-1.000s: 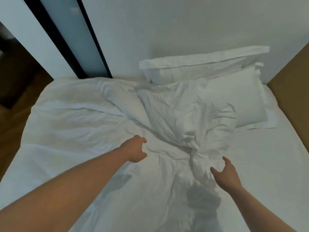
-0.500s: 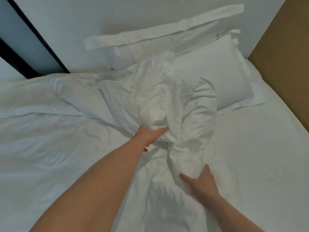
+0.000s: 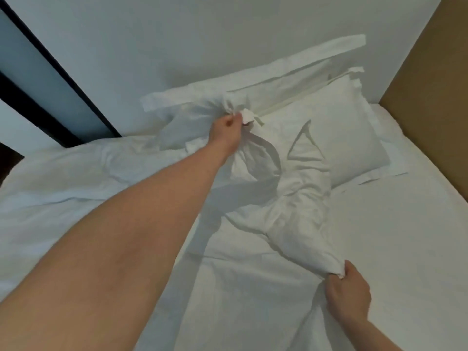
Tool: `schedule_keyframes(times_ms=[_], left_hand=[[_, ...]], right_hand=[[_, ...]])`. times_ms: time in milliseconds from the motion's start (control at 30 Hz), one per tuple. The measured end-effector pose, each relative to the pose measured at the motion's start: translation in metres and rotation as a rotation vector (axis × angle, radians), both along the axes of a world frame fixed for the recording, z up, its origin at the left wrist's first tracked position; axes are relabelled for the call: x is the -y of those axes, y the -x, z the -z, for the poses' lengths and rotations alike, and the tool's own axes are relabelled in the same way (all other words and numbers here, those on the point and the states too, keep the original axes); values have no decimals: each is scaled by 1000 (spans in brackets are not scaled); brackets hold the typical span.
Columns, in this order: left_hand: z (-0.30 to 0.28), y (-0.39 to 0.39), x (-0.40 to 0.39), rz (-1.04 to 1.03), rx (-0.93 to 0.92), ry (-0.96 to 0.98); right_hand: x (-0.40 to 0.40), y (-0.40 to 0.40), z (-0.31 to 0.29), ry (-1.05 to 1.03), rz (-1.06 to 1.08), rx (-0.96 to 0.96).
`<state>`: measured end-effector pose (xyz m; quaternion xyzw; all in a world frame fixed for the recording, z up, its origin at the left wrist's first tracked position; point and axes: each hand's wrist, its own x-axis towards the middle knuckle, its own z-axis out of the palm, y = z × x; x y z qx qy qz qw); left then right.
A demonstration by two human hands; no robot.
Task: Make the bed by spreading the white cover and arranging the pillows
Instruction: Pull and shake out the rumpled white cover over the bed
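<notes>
On the bed [image 3: 405,249] against a pale wall, the cover [image 3: 291,198] lies bunched mid-mattress below two pillows [image 3: 342,138], left hand [image 3: 228,129] and right hand [image 3: 348,292] each clenched on a wad, so pulling the ends well apart should spread it flat.

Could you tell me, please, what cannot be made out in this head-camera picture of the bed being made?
- Left hand: its fingertips are buried in the bunched white fabric cover it grips.
- Right hand: fingers curl under the cover's twisted end, out of sight.
- Rear flat white pillow: its lower part hides behind the cover and the front plump white pillow.
- Foot of the white bed sheet: cut off by the bottom edge.
</notes>
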<state>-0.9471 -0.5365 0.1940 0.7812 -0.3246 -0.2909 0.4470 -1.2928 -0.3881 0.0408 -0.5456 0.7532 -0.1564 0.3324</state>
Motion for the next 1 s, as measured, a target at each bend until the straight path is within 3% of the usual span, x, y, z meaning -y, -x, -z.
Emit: schedule_keyframes(times_ms=[100, 267, 433, 533, 767, 1000], left_hand=[[9, 5, -41, 444, 114, -343], [73, 4, -184, 447, 159, -666], [107, 1, -339, 600, 120, -951], [114, 13, -390, 604, 67, -983], [115, 71, -483, 718, 86, -991], [117, 173, -569, 1000, 47, -1066]], right_hand=[[6, -18, -32, 78, 66, 41], [-10, -19, -45, -108, -76, 22], [-56, -6, -45, -213, -219, 76], [-100, 13, -34, -235, -214, 81], [-236, 62, -30, -206, -311, -105], [-351, 117, -36, -394, 52, -117]])
